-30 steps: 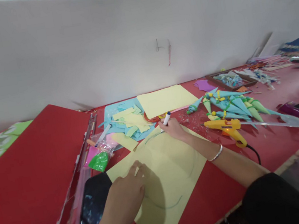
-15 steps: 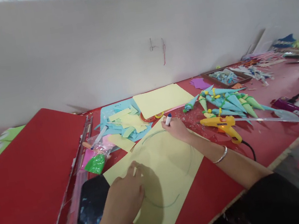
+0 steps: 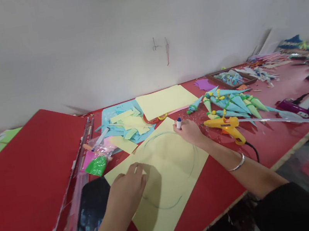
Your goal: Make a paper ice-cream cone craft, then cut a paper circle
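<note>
A pale yellow paper sheet [image 3: 167, 179] lies at a slant on the red table, with a broken, roughly circular dark line drawn on it. Closed around a white marker with a dark blue end [image 3: 179, 123], my right hand [image 3: 191, 132] rests near the sheet's far corner, over the upper right of the curve. My left hand [image 3: 129, 187] sits on the sheet's left side, fingers bent and drawn together. Small pale bits show between those fingers; what they are is unclear. Under the left forearm is a dark, glossy flat object [image 3: 92, 211].
Left stands a large red board [image 3: 33, 181]. Behind the sheet are paper scraps [image 3: 128, 125] and another yellow sheet [image 3: 167, 102]. On the right lie a yellow glue gun [image 3: 229, 127], blue and green paper cones [image 3: 237, 104], a purple glue gun [image 3: 296, 108] and a tray [image 3: 232, 79].
My right hand has moved a little to the right with the marker, which now stands more upright. My left hand stays on the sheet. The view has shifted slightly.
</note>
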A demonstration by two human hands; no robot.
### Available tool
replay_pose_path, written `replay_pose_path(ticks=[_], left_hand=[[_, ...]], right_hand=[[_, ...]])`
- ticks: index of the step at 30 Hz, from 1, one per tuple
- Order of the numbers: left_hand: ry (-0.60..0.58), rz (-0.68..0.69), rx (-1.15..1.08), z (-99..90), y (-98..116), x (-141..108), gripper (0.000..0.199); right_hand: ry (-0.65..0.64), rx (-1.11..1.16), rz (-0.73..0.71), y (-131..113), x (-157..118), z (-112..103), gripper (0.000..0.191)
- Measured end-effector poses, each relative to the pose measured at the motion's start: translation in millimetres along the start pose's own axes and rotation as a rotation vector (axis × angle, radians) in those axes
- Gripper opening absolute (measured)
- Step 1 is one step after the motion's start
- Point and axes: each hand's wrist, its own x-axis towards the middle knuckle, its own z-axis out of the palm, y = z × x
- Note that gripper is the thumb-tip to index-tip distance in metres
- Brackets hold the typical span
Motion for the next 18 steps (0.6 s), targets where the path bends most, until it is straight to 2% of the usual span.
replay_pose_path(ticks=[4,9,14,18], left_hand=[[-0.021,-0.006,-0.016,-0.6,1,0,0.032],[-0.057,0.081,-0.013,-4.4,2,-1,0.033],[0.013,0.111,-0.081,0.9,1,-2,0.027],[0.068,0.080,-0.089,11.2,1,-2,0.049]], right_hand=[[-0.015,-0.036,0.020,3,-4,-2,0.033],[-0.057,-0.044,0.038,5,-4,-6,0.035],[-0.084,-0.031,0.026,6,-5,-10,0.034],[-0.090,-0.022,0.007,6,-6,-11,0.034]])
